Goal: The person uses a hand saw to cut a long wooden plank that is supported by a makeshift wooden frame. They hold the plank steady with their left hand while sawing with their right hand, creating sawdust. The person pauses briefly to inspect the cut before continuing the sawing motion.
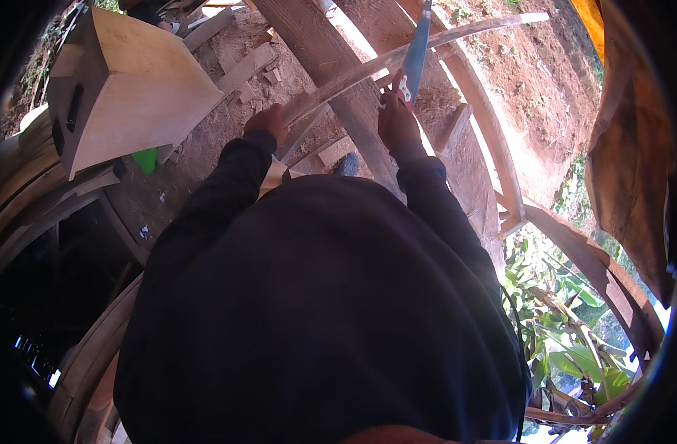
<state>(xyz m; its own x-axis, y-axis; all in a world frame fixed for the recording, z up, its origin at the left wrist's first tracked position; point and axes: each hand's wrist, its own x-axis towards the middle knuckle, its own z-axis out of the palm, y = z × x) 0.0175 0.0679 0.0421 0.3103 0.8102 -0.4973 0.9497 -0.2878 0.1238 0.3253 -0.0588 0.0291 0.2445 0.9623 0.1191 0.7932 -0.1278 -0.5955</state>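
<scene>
— Up ahead of your chest, where do things stand with that cut?

— Your right hand point(396, 122) has its fingers wrapped shut around the red-and-white grip of the handsaw point(416, 52), whose blue blade runs up and away from you toward the top edge. Your left hand point(268, 122) is closed over the near end of the thin wooden strip point(420, 52), pinning it. That strip lies slantwise across the broad planks point(331, 59), rising to the right.

— Is the strip through yet?

— You can see it running unbroken from your left hand to its far tip, so I judge the cut barely begun at most. Where the blade crosses the strip I cannot make out a kerf; the blade hides that spot. The sawing itself looks to be what is left.

— How much room do I have?

— To your left the big plywood box point(131, 89) stands near your elbow, with offcuts scattered on the dirt floor point(205, 140) between. To your right the planks end at a curved wooden rail point(501, 163), and beyond it the ground drops to green leaves point(568, 325). Straight ahead along the blade is open; sideways you are hemmed in on both flanks.
</scene>
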